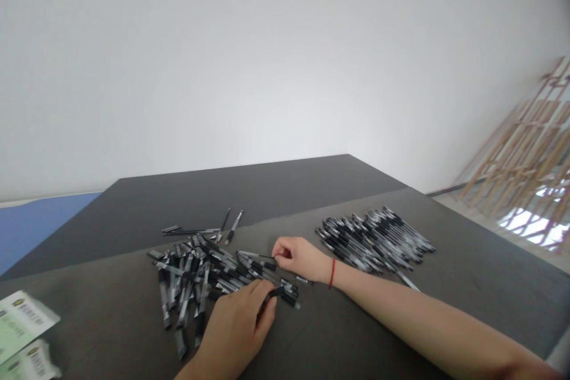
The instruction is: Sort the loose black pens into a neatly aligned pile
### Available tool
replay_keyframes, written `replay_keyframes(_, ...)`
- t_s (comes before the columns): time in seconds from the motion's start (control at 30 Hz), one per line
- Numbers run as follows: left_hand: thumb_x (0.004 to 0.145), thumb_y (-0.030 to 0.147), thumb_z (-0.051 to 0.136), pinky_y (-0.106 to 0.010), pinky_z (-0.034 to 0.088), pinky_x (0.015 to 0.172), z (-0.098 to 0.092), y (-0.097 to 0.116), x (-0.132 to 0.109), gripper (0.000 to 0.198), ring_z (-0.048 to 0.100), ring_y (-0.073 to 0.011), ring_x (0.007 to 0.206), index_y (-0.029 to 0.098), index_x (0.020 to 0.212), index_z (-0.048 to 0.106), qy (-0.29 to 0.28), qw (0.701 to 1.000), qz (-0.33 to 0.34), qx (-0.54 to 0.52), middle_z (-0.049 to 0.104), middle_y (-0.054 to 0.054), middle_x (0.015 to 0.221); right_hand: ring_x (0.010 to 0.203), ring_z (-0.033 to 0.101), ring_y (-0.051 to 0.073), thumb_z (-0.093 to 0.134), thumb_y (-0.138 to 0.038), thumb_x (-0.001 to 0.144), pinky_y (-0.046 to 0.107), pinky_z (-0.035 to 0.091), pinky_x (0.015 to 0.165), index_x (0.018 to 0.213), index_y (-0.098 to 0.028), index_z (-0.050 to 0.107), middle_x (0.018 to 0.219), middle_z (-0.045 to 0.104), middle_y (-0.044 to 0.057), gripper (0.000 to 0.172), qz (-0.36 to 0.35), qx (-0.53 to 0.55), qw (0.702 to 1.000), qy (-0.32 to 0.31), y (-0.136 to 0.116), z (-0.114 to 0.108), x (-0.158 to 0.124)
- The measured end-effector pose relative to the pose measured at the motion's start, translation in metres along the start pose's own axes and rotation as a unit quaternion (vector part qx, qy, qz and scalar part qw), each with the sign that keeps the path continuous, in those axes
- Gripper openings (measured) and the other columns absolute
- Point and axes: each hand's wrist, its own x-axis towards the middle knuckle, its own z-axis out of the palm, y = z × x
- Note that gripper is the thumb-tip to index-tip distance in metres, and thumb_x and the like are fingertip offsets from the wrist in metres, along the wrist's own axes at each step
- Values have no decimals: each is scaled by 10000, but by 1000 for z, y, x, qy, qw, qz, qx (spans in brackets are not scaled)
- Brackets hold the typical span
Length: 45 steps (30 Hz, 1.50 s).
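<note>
A loose pile of black-and-clear pens (182, 273) lies on the dark table, pointing in many directions. At its near right edge, my left hand (240, 323) is closed, with a short black piece, apparently a pen cap (276, 292), between thumb and fingers. My right hand (305, 258), with a red string at the wrist, is just beyond and to the right. Its fingertips pinch the thin dark end of a slender pen (256, 255) at the pile's edge. Further right, a second group of pens (374, 240) lies side by side, mostly parallel.
A few separate pens (234, 227) lie behind the left pile on the dark table (249, 190). Green-and-white labelled packets (27, 320) are at the left front edge. A white wall stands behind the table, and a wooden rack (525, 142) is off to the right.
</note>
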Motion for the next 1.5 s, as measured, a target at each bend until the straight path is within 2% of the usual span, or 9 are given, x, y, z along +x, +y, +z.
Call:
replay_keyframes(0.1,913,237,395,-269,504,748,-1,-4,1,258,666,-171,853,247,1102,571,33,999,-3,0,686,-22,1000,557,457,73,493,-76,737,167,343,521,802,-149,554,627,517,-56,116,37,119,992,19,3,-4,-17)
replay_keyframes(0.17,912,245,405,-258,508,750,-3,-6,1,265,667,-166,861,252,1110,581,53,999,-3,4,684,-24,1020,575,458,78,491,-75,739,174,352,538,796,-151,551,640,515,-52,112,38,131,990,32,2,-12,-30)
replay_keyframes(0.4,902,254,427,-256,524,724,-6,-6,1,254,674,-164,845,262,1079,609,54,998,-19,-6,684,-13,999,734,541,134,517,-116,800,241,410,669,804,-178,575,799,603,16,85,7,-11,998,69,-4,-66,-80)
replay_keyframes(0.5,911,262,418,-265,519,747,-5,-6,0,249,668,-164,858,268,1079,602,43,999,-19,-9,677,-10,1004,766,550,145,509,-114,817,259,415,706,825,-185,569,827,611,29,93,-1,-50,996,71,-3,-75,-89)
replay_keyframes(0.83,920,269,395,-276,516,728,-7,-4,0,251,659,-167,839,274,1081,588,9,1000,-6,-9,658,-3,969,779,544,144,508,-114,833,264,407,728,846,-186,566,827,608,28,93,-43,-100,992,61,-7,-67,-86)
replay_keyframes(1.07,910,266,413,-262,518,717,-7,-4,-1,247,665,-161,823,278,1070,600,21,1000,-1,1,668,3,963,797,541,147,528,-140,848,271,400,746,863,-194,572,845,617,24,72,-49,-108,992,51,-6,-72,-89)
replay_keyframes(1.27,898,245,430,-242,514,692,-4,-3,-1,255,661,-158,803,264,1082,605,19,999,36,21,669,-15,931,806,560,150,532,-169,865,276,409,753,889,-191,593,848,624,35,69,-71,-93,993,25,-16,-56,-87)
replay_keyframes(1.4,901,238,418,-267,517,697,-2,-2,-2,252,657,-171,808,260,1081,593,10,999,38,21,665,-18,926,867,565,167,635,-269,813,295,416,796,1110,-200,547,952,622,47,317,-69,-90,993,16,-25,-53,-87)
replay_keyframes(1.5,901,236,416,-275,518,711,-2,-2,-2,249,656,-174,815,263,1077,590,7,999,34,19,665,-17,932,792,563,164,673,-277,767,282,421,730,1078,-195,540,901,613,35,348,-19,-100,994,27,-23,-60,-90)
